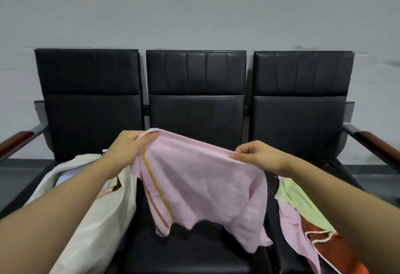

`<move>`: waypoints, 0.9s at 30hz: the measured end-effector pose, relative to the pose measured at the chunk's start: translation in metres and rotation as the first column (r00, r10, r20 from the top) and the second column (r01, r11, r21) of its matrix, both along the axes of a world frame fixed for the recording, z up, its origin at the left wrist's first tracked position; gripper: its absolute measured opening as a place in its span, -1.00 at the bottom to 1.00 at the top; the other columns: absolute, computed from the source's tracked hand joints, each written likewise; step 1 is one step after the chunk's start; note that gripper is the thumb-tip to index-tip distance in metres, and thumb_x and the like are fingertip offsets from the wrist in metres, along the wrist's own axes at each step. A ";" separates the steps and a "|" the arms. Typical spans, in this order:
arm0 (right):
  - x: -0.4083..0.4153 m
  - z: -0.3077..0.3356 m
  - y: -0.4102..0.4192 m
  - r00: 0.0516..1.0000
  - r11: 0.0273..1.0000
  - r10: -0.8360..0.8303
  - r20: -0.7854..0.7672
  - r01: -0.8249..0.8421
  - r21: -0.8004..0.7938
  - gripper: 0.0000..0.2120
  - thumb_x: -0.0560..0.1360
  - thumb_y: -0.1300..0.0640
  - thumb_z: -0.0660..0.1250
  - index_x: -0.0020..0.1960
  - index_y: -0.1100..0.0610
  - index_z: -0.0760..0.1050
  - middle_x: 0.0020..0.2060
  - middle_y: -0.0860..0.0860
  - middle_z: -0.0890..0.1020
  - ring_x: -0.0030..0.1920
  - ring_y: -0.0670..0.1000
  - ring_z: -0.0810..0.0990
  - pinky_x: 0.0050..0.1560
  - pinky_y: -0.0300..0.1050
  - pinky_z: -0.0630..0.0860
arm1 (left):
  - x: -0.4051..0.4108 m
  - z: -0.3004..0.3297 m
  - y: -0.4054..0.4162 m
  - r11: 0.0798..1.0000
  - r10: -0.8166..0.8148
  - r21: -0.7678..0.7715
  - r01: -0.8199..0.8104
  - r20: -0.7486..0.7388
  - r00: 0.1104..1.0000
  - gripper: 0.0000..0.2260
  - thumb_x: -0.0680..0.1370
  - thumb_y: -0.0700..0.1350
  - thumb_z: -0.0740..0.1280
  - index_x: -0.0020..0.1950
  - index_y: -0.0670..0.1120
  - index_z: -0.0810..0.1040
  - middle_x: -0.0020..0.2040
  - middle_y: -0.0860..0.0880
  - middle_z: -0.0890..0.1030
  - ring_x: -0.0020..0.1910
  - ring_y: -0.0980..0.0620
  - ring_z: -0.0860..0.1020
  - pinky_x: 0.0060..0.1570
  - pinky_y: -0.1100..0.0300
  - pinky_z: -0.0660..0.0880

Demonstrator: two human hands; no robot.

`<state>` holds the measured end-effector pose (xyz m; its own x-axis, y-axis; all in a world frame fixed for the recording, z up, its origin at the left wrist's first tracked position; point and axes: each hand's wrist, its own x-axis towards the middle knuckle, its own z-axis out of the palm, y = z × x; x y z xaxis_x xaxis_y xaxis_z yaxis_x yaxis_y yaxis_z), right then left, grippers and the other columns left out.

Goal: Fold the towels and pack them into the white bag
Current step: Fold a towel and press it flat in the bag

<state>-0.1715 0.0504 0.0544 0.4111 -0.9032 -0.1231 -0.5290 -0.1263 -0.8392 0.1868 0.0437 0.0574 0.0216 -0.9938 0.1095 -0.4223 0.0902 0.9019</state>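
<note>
A pink towel [201, 185] with orange and brown stripes near one end hangs above the middle seat. My left hand [129, 146] pinches its upper left corner. My right hand [257, 154] pinches the top edge further right. The towel droops between them, its lower edge loose just over the seat cushion. The white bag [97, 219] lies on the left seat under my left forearm, its mouth open with folded cloth showing inside. On the right seat a pile of unfolded towels [303, 215] lies in green, pink and orange, partly hidden by my right forearm.
A row of three black padded seats [194, 252] stands against a grey wall. Wooden-topped armrests stick out at the far left [15, 141] and far right [376, 146]. Dark floor shows on both sides.
</note>
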 end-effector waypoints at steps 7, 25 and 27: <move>-0.014 -0.012 -0.002 0.986 0.998 -0.058 -0.157 0.057 -0.013 -0.81 0.59 0.02 0.38 -0.07 0.12 0.68 -0.17 0.04 0.72 -0.13 0.06 0.70 -0.06 -0.06 0.63 | 0.038 0.021 -0.004 0.963 0.256 -0.101 -0.249 0.060 0.965 -0.49 0.61 0.18 0.33 -0.24 -0.26 0.43 -0.33 -0.14 0.40 -0.33 -0.05 0.38 -0.26 0.10 0.30; -0.024 -0.012 0.016 0.989 0.992 -0.121 0.085 0.124 -0.021 -0.70 0.43 -0.05 0.56 0.08 0.05 0.65 -0.02 0.00 0.72 -0.02 0.02 0.71 0.02 -0.07 0.66 | 0.035 0.054 0.001 0.931 0.366 -0.039 -0.364 0.148 0.919 -0.65 0.66 0.13 0.27 -0.08 -0.12 0.64 -0.06 -0.27 0.64 -0.14 -0.26 0.61 -0.20 0.02 0.51; -0.029 -0.012 0.017 0.995 0.995 -0.094 -0.032 0.094 -0.016 -0.70 0.39 0.01 0.61 0.03 0.09 0.64 -0.07 0.04 0.72 -0.06 0.06 0.72 0.02 0.00 0.67 | 0.034 0.055 0.001 0.926 0.376 -0.044 -0.374 0.141 0.916 -0.64 0.65 0.12 0.29 -0.07 -0.15 0.64 -0.04 -0.31 0.64 -0.20 -0.21 0.57 -0.22 0.04 0.48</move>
<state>-0.2003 0.0670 0.0423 0.3204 -0.9394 -0.1217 -0.5661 -0.0869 -0.8197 0.2212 0.0447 0.1126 0.3753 -0.9138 0.1554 -0.5534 -0.0864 0.8284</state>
